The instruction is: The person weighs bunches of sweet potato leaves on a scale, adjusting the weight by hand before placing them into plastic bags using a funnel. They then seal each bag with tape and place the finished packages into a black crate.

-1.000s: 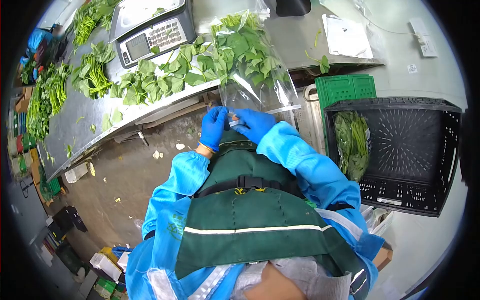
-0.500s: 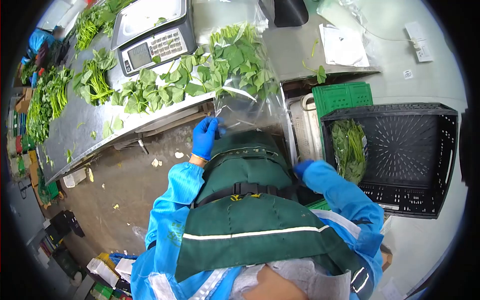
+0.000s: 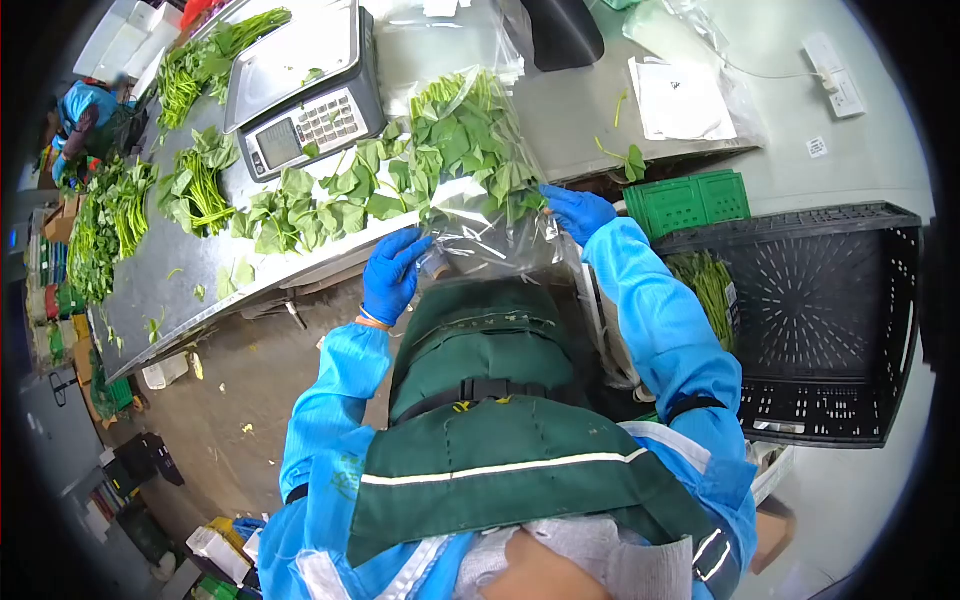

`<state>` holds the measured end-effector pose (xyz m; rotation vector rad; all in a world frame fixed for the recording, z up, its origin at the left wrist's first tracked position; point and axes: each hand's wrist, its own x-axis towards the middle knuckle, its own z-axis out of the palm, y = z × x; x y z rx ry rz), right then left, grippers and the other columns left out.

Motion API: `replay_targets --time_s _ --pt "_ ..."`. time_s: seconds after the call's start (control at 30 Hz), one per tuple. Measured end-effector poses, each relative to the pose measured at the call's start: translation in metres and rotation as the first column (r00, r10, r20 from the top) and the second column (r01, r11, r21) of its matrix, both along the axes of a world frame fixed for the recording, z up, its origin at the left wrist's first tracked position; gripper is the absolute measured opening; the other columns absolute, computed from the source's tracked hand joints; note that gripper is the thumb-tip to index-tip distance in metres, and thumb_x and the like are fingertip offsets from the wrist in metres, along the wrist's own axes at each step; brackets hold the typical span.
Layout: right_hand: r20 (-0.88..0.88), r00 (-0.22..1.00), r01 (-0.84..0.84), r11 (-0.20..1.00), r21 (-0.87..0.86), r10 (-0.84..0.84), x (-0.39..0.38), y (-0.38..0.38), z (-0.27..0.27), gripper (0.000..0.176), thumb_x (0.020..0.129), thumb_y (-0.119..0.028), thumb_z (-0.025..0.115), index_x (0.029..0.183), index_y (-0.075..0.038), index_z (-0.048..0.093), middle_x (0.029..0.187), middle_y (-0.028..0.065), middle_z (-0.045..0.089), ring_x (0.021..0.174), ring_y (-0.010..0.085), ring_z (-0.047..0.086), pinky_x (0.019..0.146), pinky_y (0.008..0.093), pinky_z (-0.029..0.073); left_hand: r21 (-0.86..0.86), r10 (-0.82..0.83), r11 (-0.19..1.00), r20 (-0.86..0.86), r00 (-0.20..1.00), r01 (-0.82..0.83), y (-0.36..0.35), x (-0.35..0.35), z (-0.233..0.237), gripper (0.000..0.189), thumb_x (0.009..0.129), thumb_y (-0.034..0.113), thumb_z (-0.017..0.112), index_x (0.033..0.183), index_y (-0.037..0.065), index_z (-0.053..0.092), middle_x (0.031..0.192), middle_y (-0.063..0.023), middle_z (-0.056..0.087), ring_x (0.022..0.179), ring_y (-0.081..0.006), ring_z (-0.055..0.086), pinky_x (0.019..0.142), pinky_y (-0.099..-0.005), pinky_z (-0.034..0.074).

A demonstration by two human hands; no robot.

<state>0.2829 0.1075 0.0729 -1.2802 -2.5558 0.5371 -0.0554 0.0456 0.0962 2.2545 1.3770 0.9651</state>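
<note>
A clear plastic bag (image 3: 487, 248) lies at the table's front edge, its near end hanging over towards my apron. Inside it is a bunch of leafy greens (image 3: 465, 135), stems at the far end and leaves nearer me. My left hand (image 3: 392, 275), in a blue glove, pinches the bag's near left edge. On the opposite side, my blue-gloved right hand (image 3: 582, 212) has its fingers closed on the bag's right edge beside the leaves. Loose leafy stems (image 3: 300, 205) lie to the left of the bag.
A digital scale (image 3: 305, 125) stands behind the loose stems. More bunches of greens (image 3: 195, 190) lie along the metal table (image 3: 160, 305). At right, a black crate (image 3: 800, 300) holds a bagged bunch (image 3: 705, 290), near a green crate (image 3: 690, 203). Another person (image 3: 85, 115) is at far left.
My right hand has come up from beside my waist to the bag's right edge. My left hand has shifted slightly left and down, and the bag's near end is now spread between both hands.
</note>
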Motion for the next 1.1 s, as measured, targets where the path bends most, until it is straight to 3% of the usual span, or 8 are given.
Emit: replay_targets --time_s 0.2,0.3,0.43,0.6,0.7,0.83,0.97,1.1 --pt "-0.573 0.613 0.295 0.830 -0.473 -0.544 -0.018 -0.006 -0.012 0.017 0.086 -0.020 0.052 0.094 -0.005 0.055 0.066 0.0041 0.055 0.051 0.0090 0.051 0.049 0.0251 0.045 -0.321 0.322 0.929 0.461 0.827 -0.183 0.013 -0.008 -0.009 0.028 0.090 0.020 0.041 0.083 -0.001 0.058 0.077 -0.0061 0.059 0.068 -0.0119 0.053 0.065 -0.0262 0.044" --pt "-0.500 0.477 0.286 0.665 -0.689 -0.723 -0.034 -0.007 0.003 0.015 0.085 -0.020 0.052 0.087 -0.006 0.056 0.066 0.0031 0.054 0.043 0.0093 0.047 0.040 0.0254 0.041 -0.634 0.604 0.752 0.556 0.571 -0.179 0.027 -0.011 -0.034 0.025 0.089 0.022 0.044 0.080 0.003 0.057 0.065 -0.0026 0.054 0.052 -0.0069 0.045 0.048 -0.0215 0.036" --pt "-0.296 0.406 0.215 0.405 -0.889 -0.865 -0.037 -0.009 -0.026 0.013 0.083 -0.016 0.052 0.080 -0.004 0.056 0.065 0.0033 0.055 0.040 0.0102 0.047 0.036 0.0242 0.038 -0.683 0.614 0.668 0.281 0.738 -0.296 0.043 -0.012 -0.061 0.032 0.086 0.029 0.052 0.068 0.004 0.059 0.050 0.0026 0.047 0.042 -0.0044 0.038 0.041 -0.0207 0.028" --pt "-0.338 0.319 0.164 0.403 -0.900 -0.885 -0.039 -0.017 -0.019 0.015 0.082 -0.019 0.055 0.081 -0.004 0.058 0.066 0.0030 0.056 0.045 0.0097 0.048 0.037 0.0267 0.041 -0.738 0.595 0.611 0.189 0.781 -0.287 0.047 -0.017 -0.048 0.027 0.085 0.025 0.054 0.072 0.002 0.060 0.058 0.0017 0.053 0.049 -0.0054 0.045 0.046 -0.0205 0.036" --pt "-0.390 0.350 0.293 0.495 -0.818 -0.852 -0.053 -0.015 0.008 0.016 0.080 -0.020 0.061 0.085 -0.004 0.059 0.070 0.0025 0.058 0.054 0.0094 0.050 0.046 0.0263 0.045 -0.512 0.522 0.822 0.500 0.691 -0.251 0.042 -0.011 -0.036 0.018 0.087 0.017 0.050 0.085 0.000 0.057 0.072 -0.0019 0.057 0.059 -0.0073 0.050 0.055 -0.0212 0.042" --pt "-0.746 0.312 0.510 0.766 -0.391 -0.588 -0.056 -0.018 -0.007 0.020 0.077 -0.013 0.066 0.093 -0.004 0.058 0.073 0.0001 0.057 0.066 0.0080 0.051 0.063 0.0233 0.044 -0.247 0.421 0.903 0.666 0.616 -0.350 0.039 0.007 0.013 0.014 0.089 0.012 0.044 0.091 0.001 0.053 0.079 -0.0041 0.057 0.064 -0.0090 0.051 0.058 -0.0215 0.044" --pt "-0.682 0.181 0.515 0.659 -0.548 -0.708 -0.061 -0.021 0.006 0.016 0.080 -0.017 0.062 0.089 -0.003 0.058 0.071 0.0003 0.056 0.063 0.0080 0.052 0.059 0.0244 0.045 -0.466 0.532 0.844 0.670 0.518 -0.265 0.055 0.004 0.019 0.014 0.089 0.016 0.046 0.088 0.004 0.053 0.075 -0.0027 0.056 0.056 -0.0068 0.047 0.049 -0.0202 0.039" --pt "-0.301 0.168 0.413 0.345 -0.843 -0.939 -0.050 -0.008 -0.015 0.019 0.082 -0.023 0.059 0.088 -0.005 0.057 0.067 0.0009 0.055 0.051 0.0081 0.048 0.043 0.0244 0.039 -0.610 0.556 0.728 0.257 0.790 -0.313 0.074 -0.010 -0.041 0.019 0.082 0.019 0.057 0.073 0.002 0.057 0.059 -0.0017 0.054 0.050 -0.0069 0.044 0.048 -0.0216 0.037"
